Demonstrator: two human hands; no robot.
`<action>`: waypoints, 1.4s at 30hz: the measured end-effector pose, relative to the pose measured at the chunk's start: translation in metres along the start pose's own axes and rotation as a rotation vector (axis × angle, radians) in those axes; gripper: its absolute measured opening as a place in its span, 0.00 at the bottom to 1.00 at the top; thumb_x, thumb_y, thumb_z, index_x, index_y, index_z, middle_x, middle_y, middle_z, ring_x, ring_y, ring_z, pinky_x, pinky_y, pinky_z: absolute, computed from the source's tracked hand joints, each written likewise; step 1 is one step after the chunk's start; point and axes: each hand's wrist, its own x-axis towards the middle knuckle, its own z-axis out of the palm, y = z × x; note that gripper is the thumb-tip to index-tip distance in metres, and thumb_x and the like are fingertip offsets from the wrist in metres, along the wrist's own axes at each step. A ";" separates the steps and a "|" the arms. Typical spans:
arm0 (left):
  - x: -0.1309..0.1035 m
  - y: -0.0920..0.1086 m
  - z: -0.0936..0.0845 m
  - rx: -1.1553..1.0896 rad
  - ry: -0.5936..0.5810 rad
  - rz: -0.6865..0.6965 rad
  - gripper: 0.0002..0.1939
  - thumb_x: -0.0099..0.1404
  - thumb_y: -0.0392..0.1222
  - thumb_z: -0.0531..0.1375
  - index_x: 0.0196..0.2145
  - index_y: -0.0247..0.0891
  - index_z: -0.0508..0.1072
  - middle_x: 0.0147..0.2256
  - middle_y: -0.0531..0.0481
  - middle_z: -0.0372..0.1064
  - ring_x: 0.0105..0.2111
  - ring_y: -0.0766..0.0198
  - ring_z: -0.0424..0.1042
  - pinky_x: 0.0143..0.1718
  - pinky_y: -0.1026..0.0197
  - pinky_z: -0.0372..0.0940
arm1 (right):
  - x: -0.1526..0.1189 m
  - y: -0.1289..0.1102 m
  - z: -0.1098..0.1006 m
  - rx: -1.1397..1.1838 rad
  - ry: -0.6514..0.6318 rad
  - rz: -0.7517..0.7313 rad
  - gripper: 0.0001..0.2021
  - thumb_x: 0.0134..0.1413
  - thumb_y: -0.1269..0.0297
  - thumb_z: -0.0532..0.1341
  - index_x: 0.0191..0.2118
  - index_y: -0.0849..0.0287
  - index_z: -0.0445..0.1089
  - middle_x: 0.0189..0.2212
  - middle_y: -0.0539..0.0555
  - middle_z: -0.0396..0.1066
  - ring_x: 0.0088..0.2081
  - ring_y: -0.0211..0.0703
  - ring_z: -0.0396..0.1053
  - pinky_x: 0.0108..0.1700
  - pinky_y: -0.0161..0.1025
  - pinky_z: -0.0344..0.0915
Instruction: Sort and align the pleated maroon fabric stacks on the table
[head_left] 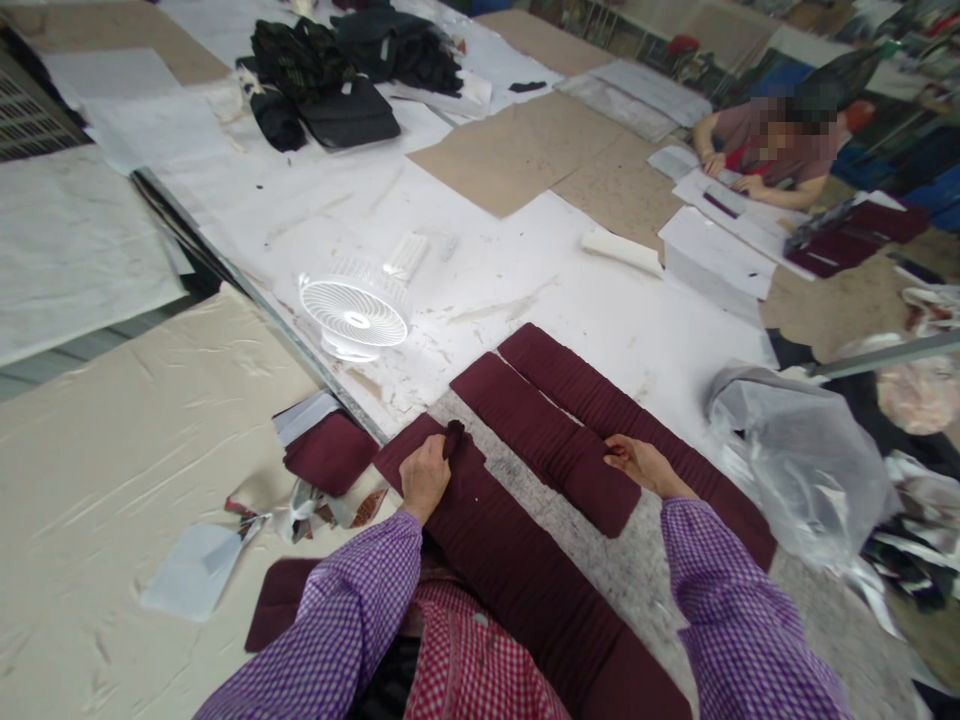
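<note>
Three rows of overlapping maroon fabric pieces lie slantwise on a grey felt-like surface. My left hand (425, 478) is closed on a bunched maroon piece at the upper end of the near row (525, 560). At the lower right part of the middle row (551, 440), my right hand (637, 464) pinches the edge of a maroon piece between thumb and fingers. The far row (637, 435) runs behind my right hand. A small maroon stack (330, 452) with pale pieces sits left of my left hand.
A white fan (354, 312) stands beyond the rows. Black garments (352, 110) lie at the back, brown paper (517, 145) beside them. Across the table at right, a person (780, 150) leans over papers. A clear plastic bag (802, 460) lies right of my right hand.
</note>
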 end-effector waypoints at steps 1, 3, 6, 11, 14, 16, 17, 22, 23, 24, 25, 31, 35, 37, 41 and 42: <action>0.000 0.000 0.000 0.000 -0.002 -0.001 0.13 0.66 0.44 0.55 0.46 0.35 0.68 0.38 0.49 0.70 0.35 0.64 0.71 0.38 0.55 0.69 | 0.000 0.001 0.001 0.011 -0.001 -0.005 0.12 0.61 0.59 0.57 0.46 0.60 0.68 0.39 0.53 0.73 0.38 0.40 0.72 0.42 0.44 0.69; 0.000 0.000 -0.001 0.001 -0.006 -0.002 0.13 0.66 0.44 0.55 0.46 0.35 0.68 0.38 0.49 0.70 0.35 0.64 0.71 0.38 0.55 0.69 | 0.001 0.003 0.002 0.024 -0.001 -0.012 0.12 0.61 0.59 0.57 0.45 0.60 0.68 0.38 0.53 0.73 0.37 0.40 0.72 0.41 0.44 0.70; 0.000 0.001 -0.002 -0.001 -0.011 -0.002 0.13 0.66 0.44 0.55 0.45 0.35 0.68 0.38 0.48 0.70 0.35 0.63 0.71 0.38 0.55 0.68 | 0.004 0.006 0.004 0.026 0.003 -0.014 0.12 0.61 0.59 0.57 0.45 0.60 0.68 0.37 0.53 0.72 0.36 0.39 0.71 0.41 0.44 0.70; 0.000 0.001 -0.001 -0.007 -0.010 -0.006 0.13 0.66 0.44 0.55 0.45 0.35 0.69 0.37 0.49 0.71 0.35 0.64 0.71 0.39 0.54 0.69 | 0.008 0.010 0.007 -0.014 0.024 -0.004 0.13 0.61 0.58 0.57 0.46 0.60 0.68 0.37 0.52 0.72 0.35 0.39 0.71 0.40 0.43 0.70; 0.000 0.000 0.000 -0.007 -0.012 -0.006 0.13 0.66 0.44 0.55 0.45 0.35 0.69 0.37 0.49 0.71 0.35 0.63 0.71 0.39 0.54 0.68 | 0.007 0.010 0.009 -0.052 0.049 0.004 0.13 0.61 0.58 0.57 0.46 0.60 0.68 0.38 0.53 0.72 0.36 0.40 0.71 0.41 0.44 0.69; 0.000 0.000 0.000 -0.007 -0.014 -0.005 0.13 0.66 0.44 0.55 0.45 0.35 0.68 0.37 0.49 0.71 0.36 0.63 0.71 0.39 0.54 0.68 | 0.006 0.010 0.010 -0.069 0.062 -0.002 0.13 0.61 0.58 0.57 0.47 0.60 0.68 0.39 0.53 0.72 0.38 0.41 0.71 0.42 0.45 0.69; 0.000 0.000 0.000 -0.007 -0.014 -0.005 0.13 0.66 0.44 0.55 0.45 0.35 0.68 0.38 0.49 0.71 0.36 0.63 0.71 0.39 0.54 0.69 | 0.005 0.010 0.010 -0.074 0.066 -0.007 0.13 0.61 0.58 0.57 0.47 0.60 0.68 0.39 0.53 0.72 0.38 0.41 0.71 0.43 0.46 0.69; 0.000 0.000 -0.002 -0.005 -0.013 -0.005 0.13 0.66 0.44 0.55 0.46 0.35 0.68 0.39 0.49 0.70 0.36 0.63 0.71 0.39 0.54 0.69 | 0.006 0.011 0.010 -0.088 0.071 -0.030 0.13 0.61 0.58 0.57 0.46 0.59 0.68 0.40 0.53 0.72 0.38 0.41 0.70 0.43 0.46 0.68; 0.000 0.000 -0.002 -0.005 -0.012 -0.006 0.13 0.66 0.44 0.55 0.45 0.35 0.68 0.38 0.49 0.71 0.36 0.63 0.71 0.39 0.54 0.69 | 0.007 0.012 0.010 -0.089 0.072 -0.035 0.13 0.61 0.58 0.57 0.46 0.59 0.68 0.40 0.54 0.72 0.39 0.41 0.70 0.43 0.46 0.68; 0.000 0.000 -0.002 -0.005 -0.012 -0.006 0.13 0.66 0.44 0.55 0.45 0.35 0.68 0.38 0.49 0.71 0.36 0.63 0.71 0.39 0.54 0.69 | 0.007 0.012 0.009 -0.090 0.073 -0.041 0.13 0.61 0.58 0.57 0.46 0.59 0.69 0.40 0.54 0.72 0.39 0.42 0.70 0.43 0.46 0.68; 0.000 0.000 -0.002 -0.005 -0.011 -0.006 0.13 0.66 0.44 0.55 0.45 0.35 0.68 0.38 0.49 0.71 0.36 0.63 0.71 0.39 0.54 0.69 | 0.007 0.012 0.009 -0.090 0.075 -0.049 0.13 0.61 0.58 0.57 0.46 0.59 0.69 0.40 0.54 0.72 0.39 0.42 0.70 0.44 0.46 0.68; 0.000 0.001 -0.002 -0.002 -0.013 -0.012 0.13 0.66 0.44 0.55 0.46 0.35 0.68 0.38 0.49 0.70 0.36 0.63 0.71 0.39 0.54 0.68 | 0.005 0.013 0.009 -0.082 0.072 -0.119 0.12 0.61 0.59 0.57 0.46 0.58 0.69 0.44 0.55 0.71 0.44 0.44 0.69 0.47 0.49 0.67; 0.000 0.000 -0.002 -0.007 -0.014 -0.013 0.13 0.66 0.44 0.55 0.46 0.36 0.68 0.39 0.48 0.70 0.36 0.63 0.71 0.39 0.54 0.68 | 0.007 0.015 0.010 -0.078 0.056 -0.140 0.12 0.61 0.59 0.57 0.46 0.59 0.69 0.44 0.55 0.71 0.44 0.44 0.70 0.47 0.49 0.67; 0.001 0.000 -0.001 -0.009 -0.013 -0.013 0.13 0.66 0.44 0.55 0.46 0.36 0.68 0.39 0.48 0.70 0.36 0.63 0.71 0.39 0.54 0.68 | 0.008 0.016 0.011 -0.079 0.051 -0.144 0.12 0.61 0.60 0.57 0.46 0.59 0.69 0.44 0.55 0.71 0.44 0.44 0.70 0.47 0.49 0.67; 0.001 0.000 0.000 -0.012 -0.009 -0.014 0.14 0.66 0.44 0.55 0.46 0.35 0.68 0.39 0.48 0.70 0.36 0.63 0.71 0.39 0.54 0.68 | 0.010 0.018 0.011 -0.077 0.039 -0.161 0.11 0.61 0.61 0.57 0.46 0.59 0.69 0.44 0.55 0.71 0.44 0.44 0.70 0.48 0.49 0.67; 0.000 0.000 0.000 -0.013 -0.008 -0.016 0.14 0.66 0.44 0.55 0.46 0.35 0.68 0.38 0.48 0.70 0.36 0.63 0.71 0.39 0.54 0.68 | 0.010 0.018 0.011 -0.075 0.034 -0.167 0.11 0.61 0.61 0.57 0.46 0.59 0.69 0.44 0.55 0.71 0.44 0.44 0.70 0.48 0.49 0.67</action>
